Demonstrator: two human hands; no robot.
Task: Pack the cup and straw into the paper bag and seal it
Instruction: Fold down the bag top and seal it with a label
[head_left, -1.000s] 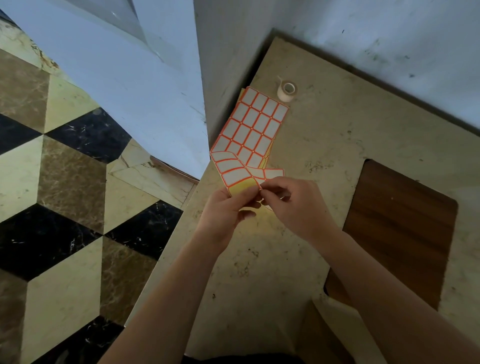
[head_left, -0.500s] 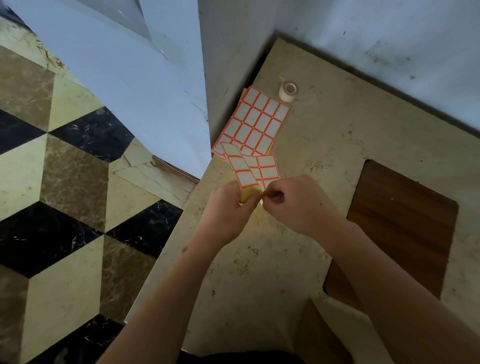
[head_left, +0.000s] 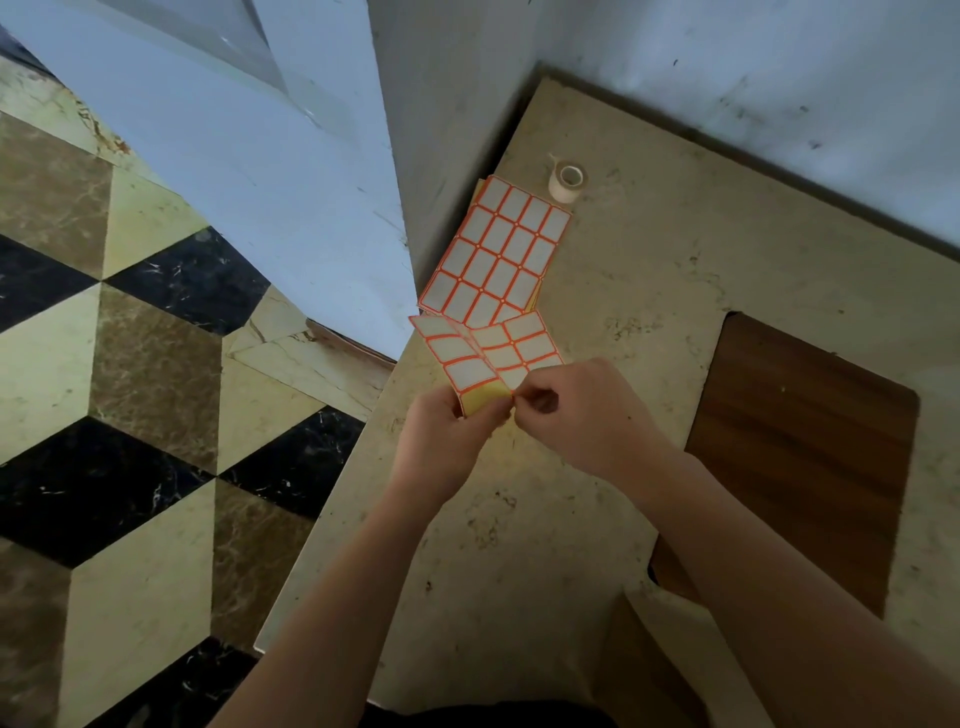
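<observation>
A sheet of white labels with orange borders (head_left: 485, 348) is held up over the stone table, bent along its middle with the yellow backing showing at the bottom. My left hand (head_left: 447, 447) pinches its lower left part. My right hand (head_left: 582, 415) pinches the lower edge beside it, finger and thumb closed on a label corner. A stack of full label sheets (head_left: 498, 249) lies flat just beyond. No cup, straw or paper bag is in view.
A small roll of tape (head_left: 569, 182) stands by the wall behind the stack. The beige stone table (head_left: 649, 270) has a brown wooden inset (head_left: 810, 441) at right. Grey walls close the back. The patterned floor (head_left: 130, 389) drops off at left.
The held sheet has bent more sharply and shifted slightly toward the stack. Both hands stay pinched at its lower edge, and the view has drifted a little.
</observation>
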